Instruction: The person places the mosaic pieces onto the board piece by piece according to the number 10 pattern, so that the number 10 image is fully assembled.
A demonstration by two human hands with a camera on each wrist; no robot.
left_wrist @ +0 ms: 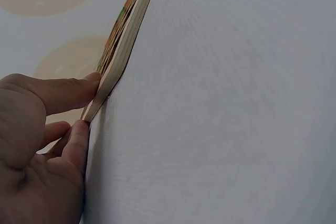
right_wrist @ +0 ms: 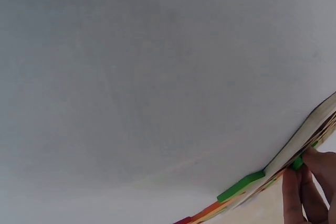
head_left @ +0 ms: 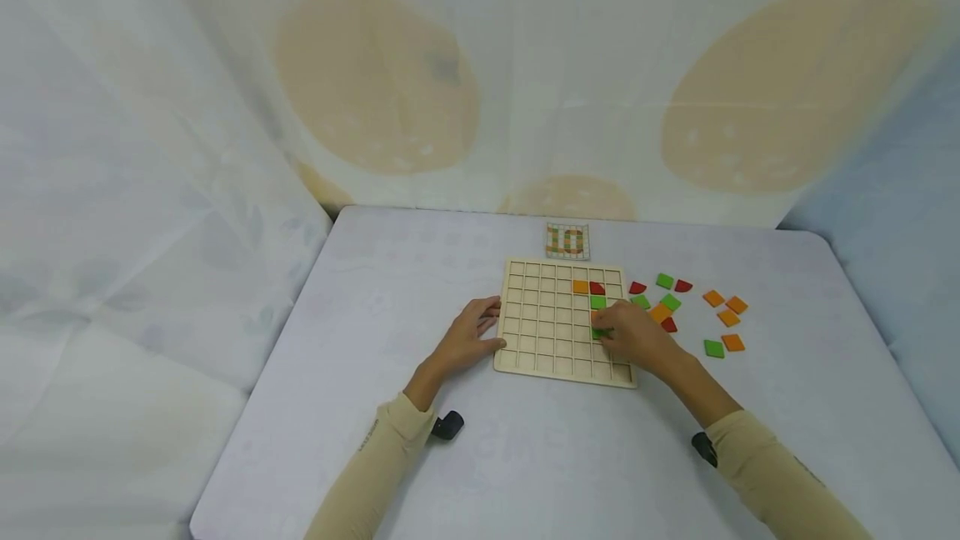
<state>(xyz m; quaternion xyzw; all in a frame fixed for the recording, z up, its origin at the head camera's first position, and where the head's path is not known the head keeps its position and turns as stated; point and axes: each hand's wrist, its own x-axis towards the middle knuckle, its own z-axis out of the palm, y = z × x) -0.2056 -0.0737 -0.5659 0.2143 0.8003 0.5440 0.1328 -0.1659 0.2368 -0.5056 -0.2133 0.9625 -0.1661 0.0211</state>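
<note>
A pale wooden grid board (head_left: 540,319) lies flat on the table. My left hand (head_left: 467,336) rests at its left edge, the straight thumb and other fingers apart and touching the rim. Between thumb and fingers my right hand (head_left: 633,336) pinches a green square tile (right_wrist: 297,162), low over the right part of the board. In the grid are an orange square tile (head_left: 581,287), a red quarter-round tile (head_left: 597,288) and a green square (head_left: 597,302). Below that green square an orange tile (head_left: 595,317) shows partly, covered by my right fingers.
Behind the board lies a small pattern card (head_left: 567,242) with coloured shapes. Several loose green, orange and red tiles (head_left: 733,343) are scattered right of the board, some close to my right hand. White cloth walls (head_left: 555,107) with tan shapes stand behind the table (head_left: 420,248).
</note>
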